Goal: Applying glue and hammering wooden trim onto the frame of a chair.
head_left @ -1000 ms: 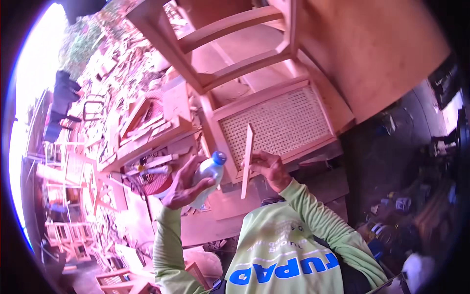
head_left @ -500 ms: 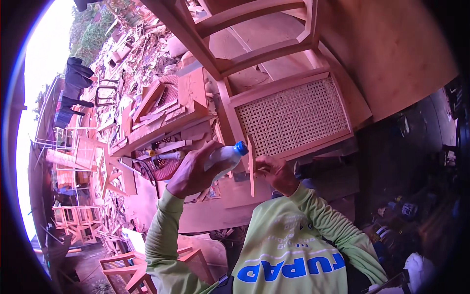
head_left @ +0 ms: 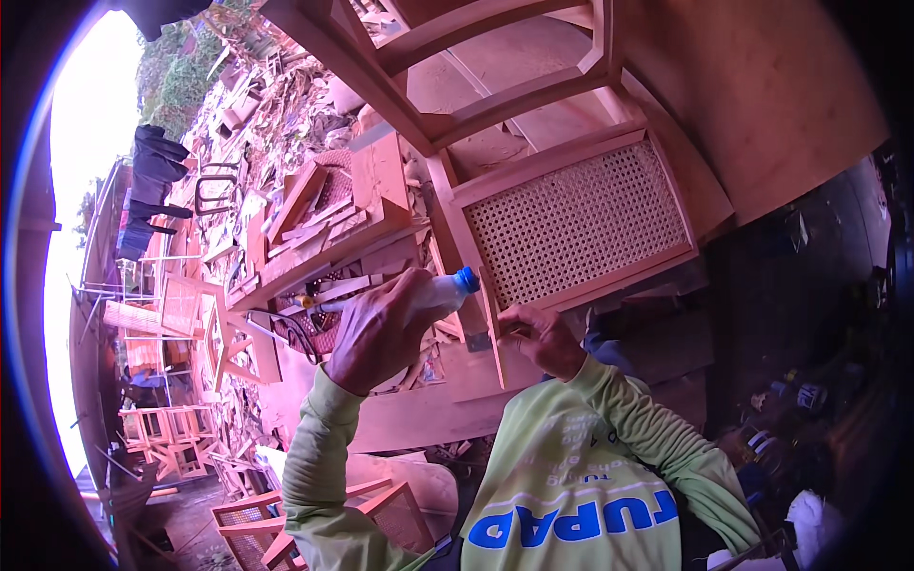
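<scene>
My left hand [head_left: 381,333] is closed around a translucent bottle with a blue cap [head_left: 437,295], tilted so the cap points right at a thin wooden strip [head_left: 491,333]; whether they touch I cannot tell. The strip stands lengthwise between my hands, pinched by my right hand [head_left: 539,338]. Just beyond them is a wooden chair frame [head_left: 506,114] with a woven cane seat [head_left: 571,215] in a wooden rim.
A heap of wood offcuts [head_left: 314,205] lies left of the chair. More chair frames [head_left: 167,433] stand at far left and lower left [head_left: 286,528]. A broad plywood panel [head_left: 762,86] is at upper right, above a dark cluttered area [head_left: 781,400]. Dark clothing [head_left: 152,181] hangs at upper left.
The bottle has tipped from more upright to nearly sideways, its cap moving right and down toward the strip. The chair appears higher and further right in view.
</scene>
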A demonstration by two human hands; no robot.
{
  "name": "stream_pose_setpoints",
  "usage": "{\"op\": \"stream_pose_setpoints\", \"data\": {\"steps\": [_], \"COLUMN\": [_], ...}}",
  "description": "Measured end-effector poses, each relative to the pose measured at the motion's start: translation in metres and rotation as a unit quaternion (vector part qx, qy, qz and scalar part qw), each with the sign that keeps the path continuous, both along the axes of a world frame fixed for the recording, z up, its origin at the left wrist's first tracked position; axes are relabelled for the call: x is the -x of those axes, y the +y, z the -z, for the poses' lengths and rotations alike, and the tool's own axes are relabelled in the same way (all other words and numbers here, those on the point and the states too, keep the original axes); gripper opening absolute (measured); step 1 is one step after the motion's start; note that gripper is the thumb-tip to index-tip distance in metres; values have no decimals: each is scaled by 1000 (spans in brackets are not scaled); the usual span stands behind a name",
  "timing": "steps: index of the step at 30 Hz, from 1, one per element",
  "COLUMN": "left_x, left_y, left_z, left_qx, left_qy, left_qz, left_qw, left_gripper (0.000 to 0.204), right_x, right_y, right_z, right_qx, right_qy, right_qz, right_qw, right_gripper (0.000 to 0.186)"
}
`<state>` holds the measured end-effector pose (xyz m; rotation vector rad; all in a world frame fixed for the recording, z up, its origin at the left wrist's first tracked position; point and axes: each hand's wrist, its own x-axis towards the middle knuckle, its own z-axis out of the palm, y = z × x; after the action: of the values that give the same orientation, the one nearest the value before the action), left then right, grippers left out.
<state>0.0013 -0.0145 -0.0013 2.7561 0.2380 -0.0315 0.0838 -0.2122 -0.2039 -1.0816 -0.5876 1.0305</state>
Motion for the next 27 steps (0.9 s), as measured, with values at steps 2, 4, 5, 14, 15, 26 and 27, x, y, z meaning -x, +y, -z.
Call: {"op": "stream_pose_setpoints", "data": {"steps": [2, 4, 5, 14, 15, 26, 27], "left_x": [-1, -1, 0, 3, 3, 5, 5], "left_y": [-1, -1, -1, -1, -1, -9, -10], "left_z": [-1, -3, -3, 1, 2, 2, 3], "left_qx": [-4, -7, -8, -29, -34, -34, -39], "left_qy": [2, 4, 5, 3, 8, 15, 10], "left_qz": [-3, -3, -5, -2, -4, -17, -19], "left_qw": [1000, 1000, 1000, 1000, 999, 999, 999], "left_gripper": [27, 27, 27, 28, 28, 27, 27], "right_x": [1, 1, 0, 2, 2, 1, 1], "right_y": [0, -1, -1, 0, 0, 0, 0], "right_z": [-1, -4, -6, 0, 1, -3, -2], "right_qx": [4, 7, 14, -2, -14, -4, -7], "right_qy": [16, 32, 13, -4, 0, 27, 26], "right_qz": [-1, -5, -8, -8, -2, -18, -15], "right_qw": [1000, 999, 1000, 1000, 1000, 999, 1000], "right_gripper": [26, 26, 26, 23, 22, 24, 24]}}
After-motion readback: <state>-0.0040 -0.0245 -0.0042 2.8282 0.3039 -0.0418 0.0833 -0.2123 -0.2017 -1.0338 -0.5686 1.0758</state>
